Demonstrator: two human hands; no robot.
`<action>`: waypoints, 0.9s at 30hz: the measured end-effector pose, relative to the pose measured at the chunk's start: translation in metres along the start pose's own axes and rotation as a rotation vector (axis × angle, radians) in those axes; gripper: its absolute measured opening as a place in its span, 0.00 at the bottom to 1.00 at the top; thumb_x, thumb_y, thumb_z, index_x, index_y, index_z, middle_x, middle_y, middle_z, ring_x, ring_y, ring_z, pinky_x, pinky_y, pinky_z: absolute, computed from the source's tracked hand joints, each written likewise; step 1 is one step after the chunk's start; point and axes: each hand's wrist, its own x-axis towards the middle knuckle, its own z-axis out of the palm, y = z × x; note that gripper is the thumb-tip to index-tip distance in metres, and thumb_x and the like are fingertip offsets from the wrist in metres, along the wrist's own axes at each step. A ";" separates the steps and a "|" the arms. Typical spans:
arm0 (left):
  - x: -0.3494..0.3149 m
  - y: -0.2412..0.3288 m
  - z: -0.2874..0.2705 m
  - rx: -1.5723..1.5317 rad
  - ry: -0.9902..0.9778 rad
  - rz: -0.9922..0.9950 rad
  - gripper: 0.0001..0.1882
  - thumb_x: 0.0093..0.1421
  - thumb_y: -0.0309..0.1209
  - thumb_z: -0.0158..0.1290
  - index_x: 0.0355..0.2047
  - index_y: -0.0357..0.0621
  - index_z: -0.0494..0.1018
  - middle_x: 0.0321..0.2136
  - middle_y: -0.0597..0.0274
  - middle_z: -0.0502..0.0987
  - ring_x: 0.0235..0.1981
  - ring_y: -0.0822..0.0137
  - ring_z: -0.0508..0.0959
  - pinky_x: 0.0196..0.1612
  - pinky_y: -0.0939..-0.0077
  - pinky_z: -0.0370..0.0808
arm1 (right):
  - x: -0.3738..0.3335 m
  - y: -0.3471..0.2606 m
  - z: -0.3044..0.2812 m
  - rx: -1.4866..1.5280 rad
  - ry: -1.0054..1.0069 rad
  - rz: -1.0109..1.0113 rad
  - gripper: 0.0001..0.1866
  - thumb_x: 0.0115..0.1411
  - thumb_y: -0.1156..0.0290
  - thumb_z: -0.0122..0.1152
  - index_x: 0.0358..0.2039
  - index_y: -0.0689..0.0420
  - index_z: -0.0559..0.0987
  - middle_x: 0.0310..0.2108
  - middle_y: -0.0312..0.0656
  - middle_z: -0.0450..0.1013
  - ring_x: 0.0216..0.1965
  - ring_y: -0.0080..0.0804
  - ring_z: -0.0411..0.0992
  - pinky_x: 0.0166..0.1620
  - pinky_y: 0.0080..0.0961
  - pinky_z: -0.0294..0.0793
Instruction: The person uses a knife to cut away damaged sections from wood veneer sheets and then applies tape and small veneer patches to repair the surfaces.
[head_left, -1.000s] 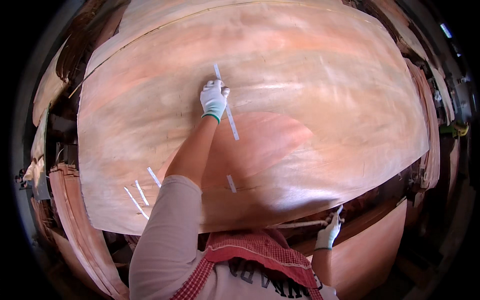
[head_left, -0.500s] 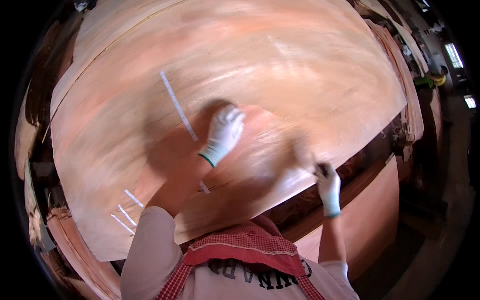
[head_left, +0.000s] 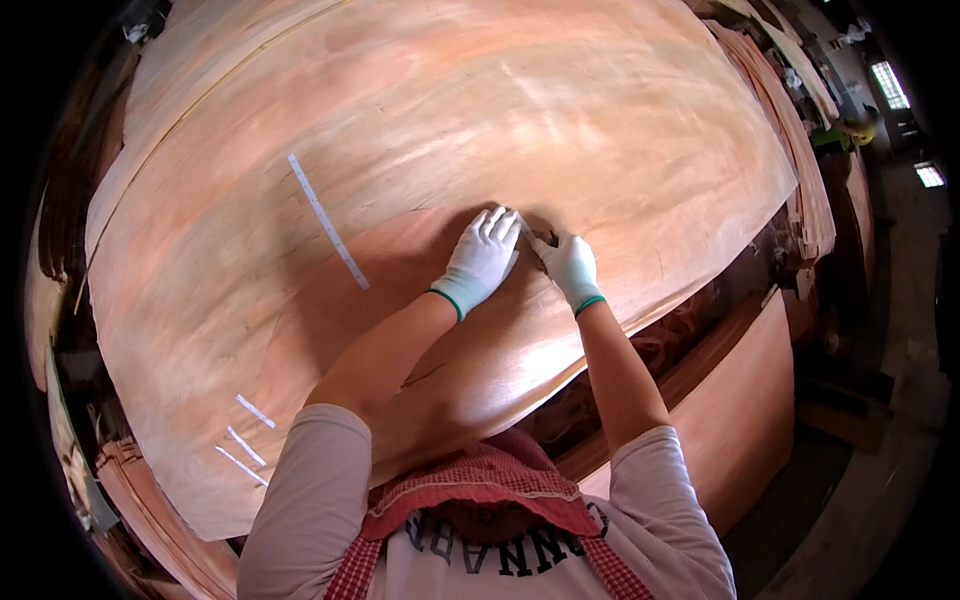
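Note:
A broad, reddish-tan veneer sheet (head_left: 600, 130) spreads out in front of me. My left hand (head_left: 483, 250), in a white glove with a green cuff, presses on it near the middle, fingers stretched out. Close beside it, my gloved right hand (head_left: 570, 268) is closed with its fingertips down at the sheet. A small dark thing shows at those fingers, its kind too small to tell. A short piece of white tape (head_left: 527, 230) lies between the two hands. Farther left, a long white tape strip (head_left: 328, 222) sticks to the veneer.
Three short white tape strips (head_left: 246, 452) are at the sheet's near left. Stacked veneer (head_left: 160, 510) stands at the lower left, more (head_left: 780, 130) along the right. Below the right edge leans another sheet (head_left: 725, 420). A person (head_left: 845, 135) is far off at the right.
My right hand has come from the sheet's near right edge up and left, beside my left hand. The left hand has shifted slightly right, and its fingers are now stretched out.

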 end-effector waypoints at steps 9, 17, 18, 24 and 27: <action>0.013 0.028 -0.021 0.106 -0.301 -0.005 0.28 0.63 0.48 0.45 0.63 0.64 0.61 0.64 0.43 0.56 0.65 0.47 0.56 0.68 0.53 0.46 | -0.039 0.007 0.000 0.080 0.117 0.006 0.17 0.59 0.58 0.59 0.31 0.61 0.77 0.26 0.54 0.76 0.31 0.54 0.75 0.35 0.42 0.74; 0.012 0.027 -0.012 -0.139 -0.060 -0.075 0.18 0.60 0.29 0.43 0.50 0.57 0.72 0.54 0.54 0.68 0.58 0.50 0.64 0.63 0.55 0.56 | -0.110 0.032 -0.008 0.363 0.477 -0.141 0.12 0.62 0.63 0.58 0.37 0.59 0.74 0.25 0.46 0.74 0.26 0.40 0.74 0.31 0.31 0.73; 0.012 0.034 -0.028 -0.264 -0.002 -0.077 0.15 0.59 0.28 0.46 0.46 0.53 0.74 0.49 0.55 0.71 0.55 0.51 0.67 0.60 0.55 0.60 | -0.118 0.055 -0.023 0.434 0.551 -0.183 0.12 0.63 0.63 0.58 0.38 0.59 0.74 0.24 0.41 0.73 0.24 0.32 0.73 0.29 0.26 0.73; -0.112 0.167 -0.013 -0.282 -0.204 0.303 0.32 0.64 0.49 0.42 0.64 0.48 0.57 0.66 0.55 0.56 0.68 0.60 0.53 0.69 0.57 0.43 | -0.158 0.191 -0.067 1.311 0.836 0.480 0.13 0.62 0.57 0.61 0.30 0.52 0.72 0.25 0.33 0.70 0.22 0.18 0.63 0.25 0.15 0.63; -0.119 0.172 0.004 -0.146 -0.304 0.310 0.34 0.63 0.51 0.42 0.65 0.49 0.55 0.66 0.55 0.54 0.68 0.58 0.52 0.69 0.57 0.41 | -0.176 0.234 -0.078 1.581 0.898 0.631 0.12 0.65 0.58 0.56 0.30 0.51 0.72 0.25 0.33 0.71 0.18 0.18 0.62 0.20 0.14 0.60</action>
